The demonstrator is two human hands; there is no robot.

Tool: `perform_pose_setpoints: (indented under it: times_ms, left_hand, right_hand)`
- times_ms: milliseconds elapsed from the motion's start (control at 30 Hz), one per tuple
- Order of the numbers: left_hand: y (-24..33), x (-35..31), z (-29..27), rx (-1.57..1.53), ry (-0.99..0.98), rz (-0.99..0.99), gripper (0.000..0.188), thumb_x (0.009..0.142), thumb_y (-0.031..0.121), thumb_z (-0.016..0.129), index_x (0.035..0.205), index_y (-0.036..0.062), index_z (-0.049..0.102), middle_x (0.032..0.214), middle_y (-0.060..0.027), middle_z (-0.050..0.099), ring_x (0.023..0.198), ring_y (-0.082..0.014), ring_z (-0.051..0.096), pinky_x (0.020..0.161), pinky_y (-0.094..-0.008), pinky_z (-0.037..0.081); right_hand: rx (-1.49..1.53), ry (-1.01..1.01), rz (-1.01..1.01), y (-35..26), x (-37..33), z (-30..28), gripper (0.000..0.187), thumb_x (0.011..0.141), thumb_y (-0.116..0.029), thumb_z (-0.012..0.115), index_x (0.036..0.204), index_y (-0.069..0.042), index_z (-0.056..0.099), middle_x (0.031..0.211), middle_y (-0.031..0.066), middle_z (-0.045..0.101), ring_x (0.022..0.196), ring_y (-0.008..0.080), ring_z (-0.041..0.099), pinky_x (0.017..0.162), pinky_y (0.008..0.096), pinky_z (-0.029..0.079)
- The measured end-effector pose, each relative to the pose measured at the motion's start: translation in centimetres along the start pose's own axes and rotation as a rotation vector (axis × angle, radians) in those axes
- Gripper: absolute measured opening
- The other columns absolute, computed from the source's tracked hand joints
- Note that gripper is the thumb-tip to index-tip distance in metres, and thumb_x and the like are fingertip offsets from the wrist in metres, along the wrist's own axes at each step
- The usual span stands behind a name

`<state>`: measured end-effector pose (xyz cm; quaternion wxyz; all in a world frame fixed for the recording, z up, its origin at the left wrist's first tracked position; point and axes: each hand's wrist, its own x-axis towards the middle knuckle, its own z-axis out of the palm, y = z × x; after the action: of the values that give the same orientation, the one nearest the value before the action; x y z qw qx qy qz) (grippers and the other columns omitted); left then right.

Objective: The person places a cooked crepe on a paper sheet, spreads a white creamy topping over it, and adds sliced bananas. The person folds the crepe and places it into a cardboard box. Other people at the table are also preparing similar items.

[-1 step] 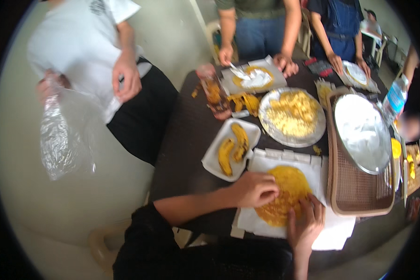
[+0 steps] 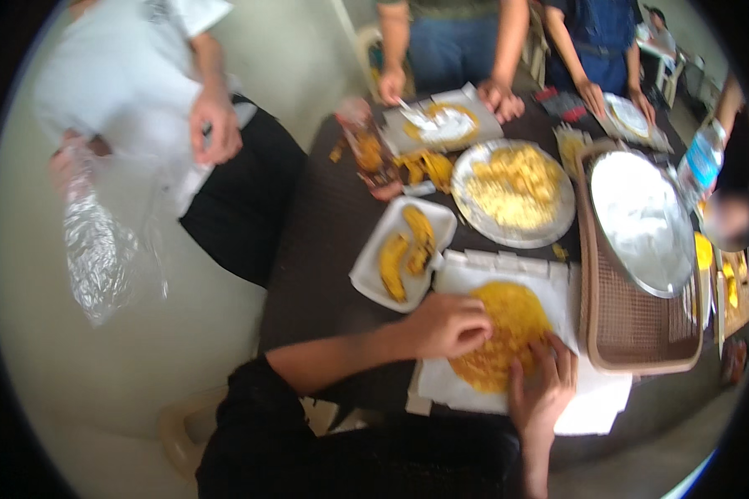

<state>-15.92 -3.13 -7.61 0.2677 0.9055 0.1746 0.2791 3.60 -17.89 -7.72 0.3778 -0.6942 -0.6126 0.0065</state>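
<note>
A thin yellow-brown pancake lies on white paper in front of me. My left hand is closed over the pancake's left edge, its fingers curled in a pinch. What those fingers hold, if anything, is hidden. Resting flat on the pancake's lower right edge, my right hand has its fingers apart. Just beyond my left hand, a white foam tray carries two bananas with browned skins. Farther back stands a foil-lined plate of grated cheese and yellow pieces.
A brown plastic basket with a round metal tray leaning on it stands at the right. Behind it is a water bottle. Across the table, a person spreads white cream on another pancake. At the left, someone holds a clear plastic bag.
The whole view has shifted slightly, so the table and its contents sit a little higher and farther left. Both my hands keep their places at the pancake.
</note>
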Motion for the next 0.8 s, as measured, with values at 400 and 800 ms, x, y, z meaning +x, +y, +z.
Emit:
perform_pose_setpoints:
  times_ms: [400, 800]
  left_hand:
    - [-0.49, 0.17, 0.17, 0.036, 0.002, -0.052, 0.008, 0.086, 0.005, 0.080, 0.091, 0.0040, 0.074, 0.085, -0.0058, 0.071, 0.066, -0.0190, 0.070, 0.057, -0.0315, 0.054]
    - [-0.58, 0.08, 0.12, 0.071, 0.006, -0.033, 0.009, 0.084, 0.006, 0.081, 0.091, 0.0059, 0.075, 0.085, -0.0074, 0.070, 0.071, -0.0251, 0.070, 0.061, -0.0355, 0.054]
  right_hand:
    - [-0.008, -0.027, -0.007, 0.60, 0.21, 0.35, 0.037, 0.080, -0.014, 0.082, 0.112, -0.001, 0.073, 0.126, 0.0169, 0.066, 0.110, 0.0368, 0.065, 0.093, 0.0463, 0.053]
    - [0.005, -0.046, 0.009, 0.60, 0.20, 0.22, 0.036, 0.080, -0.016, 0.083, 0.112, -0.001, 0.074, 0.127, 0.0192, 0.069, 0.112, 0.0368, 0.067, 0.096, 0.0474, 0.054]
